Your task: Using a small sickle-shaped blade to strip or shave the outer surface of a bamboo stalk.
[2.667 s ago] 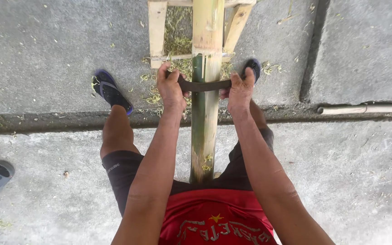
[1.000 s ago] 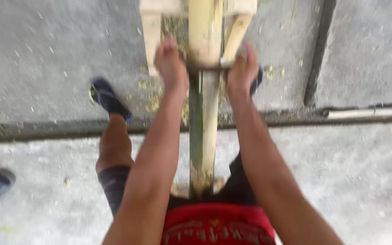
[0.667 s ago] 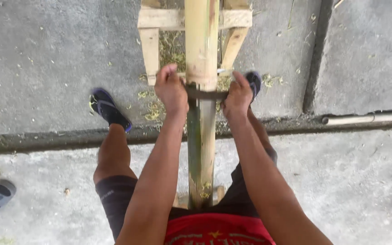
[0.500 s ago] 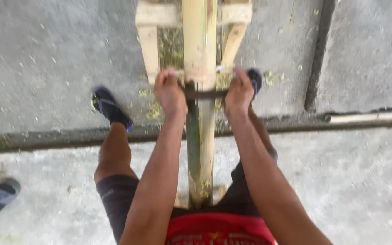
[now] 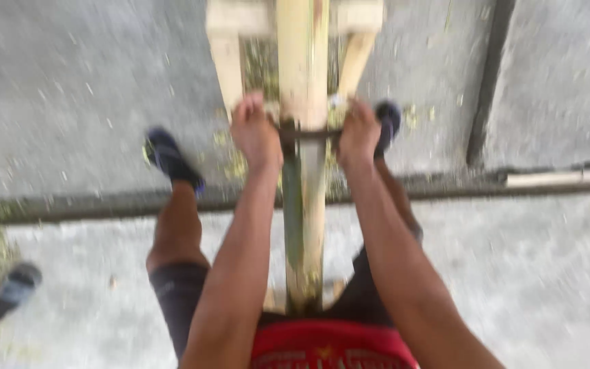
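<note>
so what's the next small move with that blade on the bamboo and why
Probably draw the two-handled blade back toward the body along the bamboo pole. Left hand and right hand each grip an end, the blade lies across the pole close to the wooden frame, and green skin remains on the pole below it.

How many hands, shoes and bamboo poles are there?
Hands: 2, the left hand and right hand, both gripping a dark blade
Shoes: 3
Bamboo poles: 1
Total: 6
</note>
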